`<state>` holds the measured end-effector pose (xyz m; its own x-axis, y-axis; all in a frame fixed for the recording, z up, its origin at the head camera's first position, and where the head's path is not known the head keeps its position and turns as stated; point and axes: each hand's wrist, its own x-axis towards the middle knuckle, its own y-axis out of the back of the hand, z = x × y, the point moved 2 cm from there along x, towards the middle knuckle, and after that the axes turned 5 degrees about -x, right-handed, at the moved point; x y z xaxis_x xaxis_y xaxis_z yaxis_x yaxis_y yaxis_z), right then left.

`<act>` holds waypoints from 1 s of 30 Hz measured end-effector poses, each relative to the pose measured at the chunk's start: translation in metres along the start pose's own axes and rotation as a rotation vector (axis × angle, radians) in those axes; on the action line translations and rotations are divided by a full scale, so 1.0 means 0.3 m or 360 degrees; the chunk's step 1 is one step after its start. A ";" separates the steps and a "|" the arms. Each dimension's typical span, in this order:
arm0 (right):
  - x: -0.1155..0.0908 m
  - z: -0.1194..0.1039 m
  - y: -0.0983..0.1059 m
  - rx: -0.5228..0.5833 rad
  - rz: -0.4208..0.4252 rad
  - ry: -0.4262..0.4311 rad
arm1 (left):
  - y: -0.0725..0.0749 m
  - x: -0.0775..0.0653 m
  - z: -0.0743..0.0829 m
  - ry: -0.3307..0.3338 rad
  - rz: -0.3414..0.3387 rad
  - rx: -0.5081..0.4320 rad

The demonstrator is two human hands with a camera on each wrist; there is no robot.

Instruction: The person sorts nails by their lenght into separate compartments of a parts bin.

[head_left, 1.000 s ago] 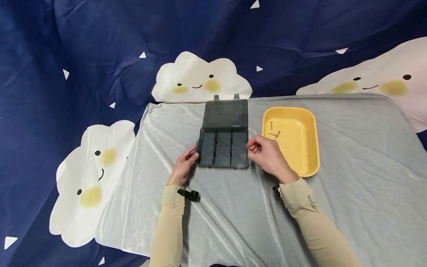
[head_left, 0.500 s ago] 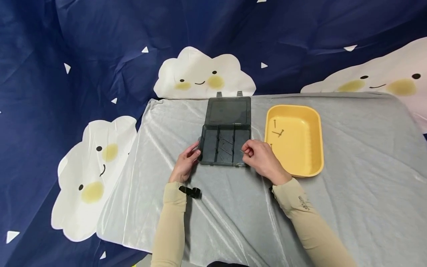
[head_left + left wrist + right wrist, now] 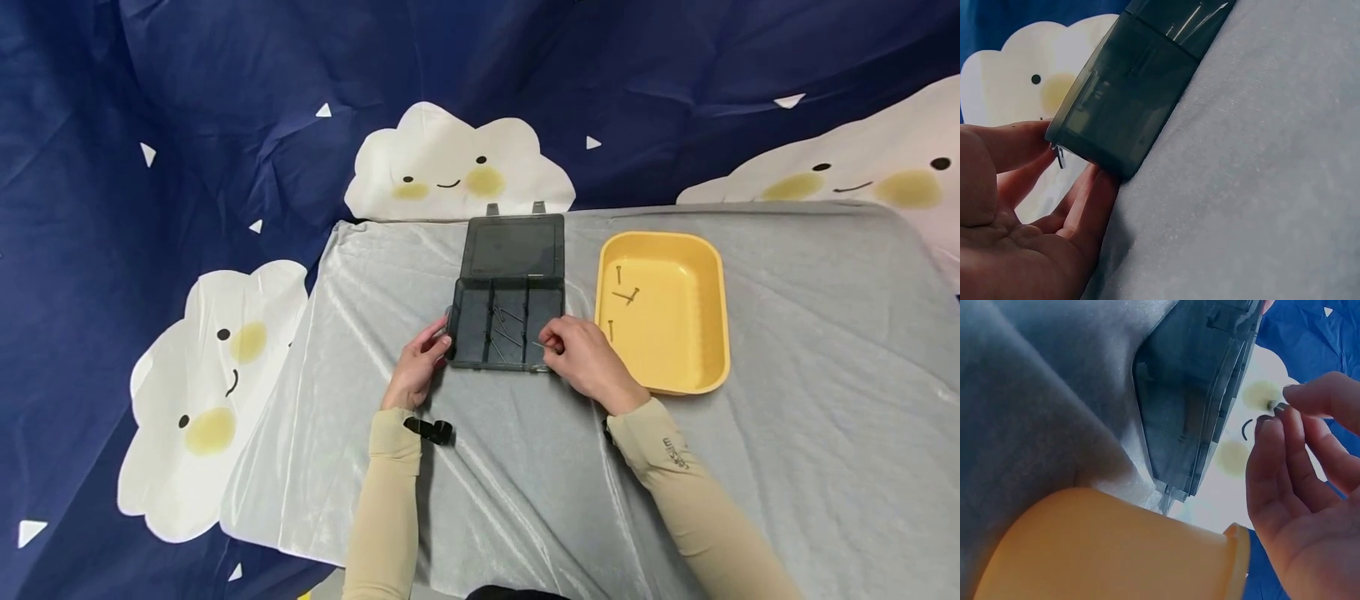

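A dark translucent compartment box (image 3: 471,325) lies with its lid (image 3: 513,247) folded back. Several screws (image 3: 507,337) lie in its middle compartment. My left hand (image 3: 415,367) holds the box's left side, thumb at the upper edge and fingers against the end wall, as the left wrist view shows. Over the right compartment, my right hand (image 3: 588,358) pinches a screw (image 3: 538,344) between thumb and fingertips. In the right wrist view only a small dark end of the screw (image 3: 1271,405) shows at the fingertips.
A yellow tray (image 3: 667,387) stands right of the box, close to my right forearm. Several loose screws (image 3: 611,331) lie along its left part. Grey cloth (image 3: 517,467) covers the table, and a dark blue curtain (image 3: 247,75) with clouds hangs behind.
My right hand has moved left with the screw, from the box's right edge to over the right compartment. The left hand keeps its hold; the view has shifted slightly.
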<state>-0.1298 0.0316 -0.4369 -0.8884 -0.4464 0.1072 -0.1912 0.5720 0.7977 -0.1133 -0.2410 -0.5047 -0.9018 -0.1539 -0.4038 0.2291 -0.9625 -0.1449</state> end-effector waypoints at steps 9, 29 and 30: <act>0.002 0.025 0.032 0.0089 0.0132 -0.0062 | -0.003 0.000 0.000 -0.0013 -0.0007 -0.0009; -0.016 0.150 0.200 0.0115 0.0513 -0.0308 | -0.001 0.001 0.001 0.0020 0.0009 0.0052; -0.018 0.158 0.202 0.0114 0.0523 -0.0322 | -0.002 0.000 0.001 0.0019 0.0008 0.0047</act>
<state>-0.1563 0.1013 -0.4172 -0.9701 -0.0911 0.2250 0.0946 0.7117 0.6960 -0.1135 -0.2406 -0.5043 -0.8961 -0.1563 -0.4154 0.2225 -0.9680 -0.1159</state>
